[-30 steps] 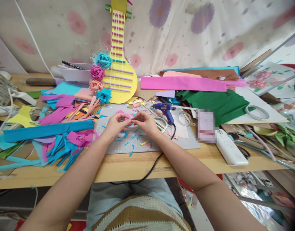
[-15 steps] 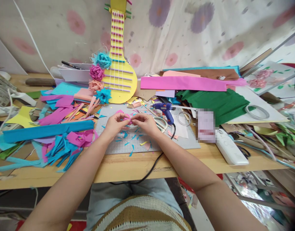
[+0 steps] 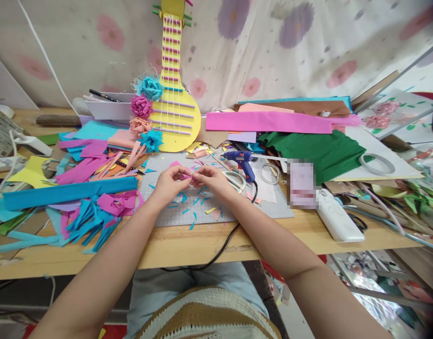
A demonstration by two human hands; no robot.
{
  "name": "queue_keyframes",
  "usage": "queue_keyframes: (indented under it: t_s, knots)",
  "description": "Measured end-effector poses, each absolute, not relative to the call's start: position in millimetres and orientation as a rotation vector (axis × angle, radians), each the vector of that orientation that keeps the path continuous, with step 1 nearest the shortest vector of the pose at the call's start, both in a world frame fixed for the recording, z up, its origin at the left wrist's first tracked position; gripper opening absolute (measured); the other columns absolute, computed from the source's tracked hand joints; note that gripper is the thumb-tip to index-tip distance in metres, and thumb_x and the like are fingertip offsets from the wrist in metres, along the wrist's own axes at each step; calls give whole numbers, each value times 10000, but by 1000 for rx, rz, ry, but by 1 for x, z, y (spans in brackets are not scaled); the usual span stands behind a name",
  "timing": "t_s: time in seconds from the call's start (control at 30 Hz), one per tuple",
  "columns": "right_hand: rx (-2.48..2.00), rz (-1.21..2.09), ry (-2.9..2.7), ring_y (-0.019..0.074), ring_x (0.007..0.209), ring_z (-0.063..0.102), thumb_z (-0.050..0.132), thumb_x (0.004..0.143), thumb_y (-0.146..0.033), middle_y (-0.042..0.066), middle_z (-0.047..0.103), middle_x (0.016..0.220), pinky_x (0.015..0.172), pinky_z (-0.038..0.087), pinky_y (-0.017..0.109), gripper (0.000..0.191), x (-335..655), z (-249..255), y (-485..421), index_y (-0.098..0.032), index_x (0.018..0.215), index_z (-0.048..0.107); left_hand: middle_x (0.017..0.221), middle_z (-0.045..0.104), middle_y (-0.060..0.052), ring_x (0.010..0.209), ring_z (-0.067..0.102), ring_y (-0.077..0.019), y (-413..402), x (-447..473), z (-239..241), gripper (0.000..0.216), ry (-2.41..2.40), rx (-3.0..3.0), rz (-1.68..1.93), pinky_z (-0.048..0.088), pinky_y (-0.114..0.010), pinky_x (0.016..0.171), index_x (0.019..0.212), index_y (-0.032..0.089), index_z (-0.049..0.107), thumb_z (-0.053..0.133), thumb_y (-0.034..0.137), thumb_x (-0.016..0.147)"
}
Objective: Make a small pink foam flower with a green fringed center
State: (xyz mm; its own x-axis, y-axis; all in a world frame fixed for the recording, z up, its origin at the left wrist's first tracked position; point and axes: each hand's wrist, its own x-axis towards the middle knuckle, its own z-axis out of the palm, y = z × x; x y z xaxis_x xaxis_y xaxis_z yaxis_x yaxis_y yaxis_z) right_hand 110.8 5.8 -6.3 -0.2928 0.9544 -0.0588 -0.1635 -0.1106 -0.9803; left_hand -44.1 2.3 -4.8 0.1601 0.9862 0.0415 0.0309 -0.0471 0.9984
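Hands, left (image 3: 169, 185) and right (image 3: 212, 182), nearly meet, pinching pink paper (image 3: 187, 177)

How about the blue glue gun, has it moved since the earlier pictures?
No. Judged against the grey cutting mat, the blue glue gun lies in the same spot, its nozzle pointing toward the picture's left.

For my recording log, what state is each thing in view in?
left hand: pinching pink paper
right hand: pinching at the same paper
glue gun: lying down, unheld; heat cannot be told
scissors: lying down, blades hidden
yellow guitar: upright, strung
cutting mat: strewn with scraps
fringed blue paper: cut into strips
green paper: spread out, rumpled
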Motion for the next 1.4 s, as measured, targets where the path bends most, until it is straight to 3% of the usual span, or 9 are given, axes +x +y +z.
queue_keyframes:
  t_s: [0.17,0.4,0.7,1.13,1.4]
  knots:
    - [-968,1598,-1230,82,556,597,761,554,-387,-19,651,622,605,492,235,323,113,-7,7,-151,694,590,766,629,-18,703,592,-128,3,-46,-5,222,1065,1430,1124,486,-248,663,753,155,598,701,250,580]
    - [-955,1606,-1181,83,556,604,785,513,-365,-21,655,614,611,496,236,341,112,-7,7,-149,689,587,817,622,-16,746,582,-124,3,-44,-4,292,1026,1334,1134,483,-266,717,781,149,590,724,221,531]
    - [-934,1539,-1188,80,551,596,793,499,-346,-38,634,600,607,499,237,347,111,-6,7,-156,679,565,781,614,10,669,590,-108,0,-41,0,446,1011,1176,1099,494,-274,679,832,147,565,783,209,448]
    - [-912,1492,-1265,99,602,597,782,506,-376,-41,612,633,645,508,267,370,113,-9,7,-179,692,530,756,628,5,686,591,-109,-2,-40,4,454,1035,1138,1101,492,-281,723,814,148,593,813,249,430]
    - [-900,1395,-1316,87,572,566,782,498,-349,-49,579,630,622,489,256,376,111,-11,8,-185,667,489,678,610,19,623,564,-97,-2,-39,4,441,1012,1190,1112,468,-247,645,785,147,587,815,278,431]
